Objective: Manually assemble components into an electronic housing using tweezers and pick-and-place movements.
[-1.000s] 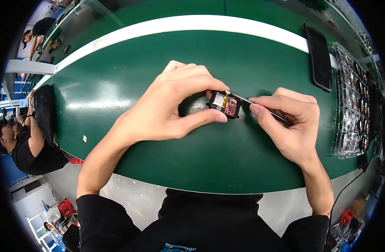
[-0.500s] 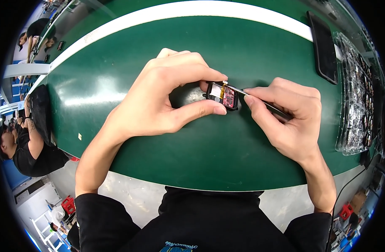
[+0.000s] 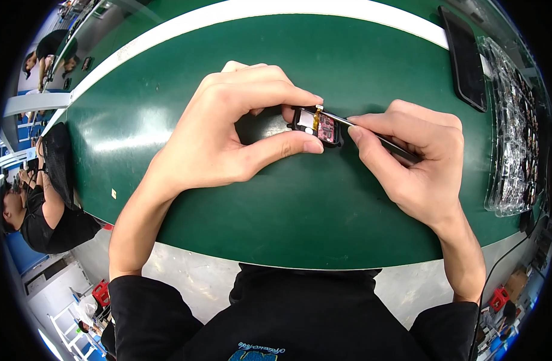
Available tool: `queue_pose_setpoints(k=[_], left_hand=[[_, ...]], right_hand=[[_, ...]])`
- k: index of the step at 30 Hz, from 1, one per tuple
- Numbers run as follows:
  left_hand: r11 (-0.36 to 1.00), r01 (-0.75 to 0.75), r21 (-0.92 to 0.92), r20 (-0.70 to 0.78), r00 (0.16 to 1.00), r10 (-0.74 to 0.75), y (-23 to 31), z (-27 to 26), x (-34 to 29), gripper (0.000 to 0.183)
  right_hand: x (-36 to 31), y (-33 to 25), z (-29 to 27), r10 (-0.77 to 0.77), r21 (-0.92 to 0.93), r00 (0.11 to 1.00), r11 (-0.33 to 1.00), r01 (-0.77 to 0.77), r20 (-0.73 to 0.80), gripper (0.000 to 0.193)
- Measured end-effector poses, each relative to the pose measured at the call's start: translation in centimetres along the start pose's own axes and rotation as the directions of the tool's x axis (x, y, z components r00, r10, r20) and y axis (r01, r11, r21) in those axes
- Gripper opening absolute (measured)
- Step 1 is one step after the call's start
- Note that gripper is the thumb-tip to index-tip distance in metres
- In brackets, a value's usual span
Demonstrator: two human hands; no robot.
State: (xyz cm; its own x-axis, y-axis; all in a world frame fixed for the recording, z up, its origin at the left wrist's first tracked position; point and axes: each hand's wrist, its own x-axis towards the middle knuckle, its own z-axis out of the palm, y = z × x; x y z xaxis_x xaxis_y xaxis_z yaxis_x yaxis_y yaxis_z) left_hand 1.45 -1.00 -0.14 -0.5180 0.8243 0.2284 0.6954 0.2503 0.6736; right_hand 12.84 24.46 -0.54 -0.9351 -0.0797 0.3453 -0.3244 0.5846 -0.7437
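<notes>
Between the thumb and fingers of my left hand (image 3: 228, 129) sits a small black electronic device (image 3: 329, 139), its casing open to show a red circuit board (image 3: 326, 127), a pale rectangular part and a yellow ribbon cable (image 3: 316, 120). My right hand (image 3: 417, 159) is closed on tweezers (image 3: 372, 137), pinched by thumb and forefinger. Their slim metal tips reach the ribbon cable's end at the casing's upper edge, close to my left forefinger. Whether the tips grip the cable cannot be made out.
All this happens over a green worktable (image 3: 276, 222). At the far right lie a black phone-like slab (image 3: 464, 60) and clear plastic trays (image 3: 507, 132) filled with small parts. A white strip (image 3: 276, 7) crosses the table's back. Another person (image 3: 44, 210) sits beyond the left edge.
Both hands, the device and the tweezers appear slightly higher and a little left in the picture. The grips look the same, with the tweezer tips still at the casing's upper edge.
</notes>
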Motion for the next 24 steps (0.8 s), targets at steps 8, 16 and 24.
queue_pose_setpoints(k=[8, 16, 24], left_hand=[[1.0, -0.021, -0.002, 0.004, 1.0, 0.021, -0.02, -0.05, 0.17, 0.048], [1.0, -0.013, -0.009, -0.001, 1.0, 0.013, 0.09, -0.15, 0.1, 0.049], [0.999, -0.039, -0.01, -0.005, 0.999, 0.039, -0.16, 0.01, 0.23, 0.048]], right_hand=[[0.07, -0.24, -0.15, 0.053, 0.018, 0.998, 0.998, -0.054, 0.017, 0.011], [-0.04, -0.15, -0.02, 0.076, 0.074, 0.997, 0.994, -0.078, 0.025, 0.012], [-0.06, -0.02, 0.03, 0.06, 0.06, 0.998, 0.996, -0.061, 0.015, 0.012]])
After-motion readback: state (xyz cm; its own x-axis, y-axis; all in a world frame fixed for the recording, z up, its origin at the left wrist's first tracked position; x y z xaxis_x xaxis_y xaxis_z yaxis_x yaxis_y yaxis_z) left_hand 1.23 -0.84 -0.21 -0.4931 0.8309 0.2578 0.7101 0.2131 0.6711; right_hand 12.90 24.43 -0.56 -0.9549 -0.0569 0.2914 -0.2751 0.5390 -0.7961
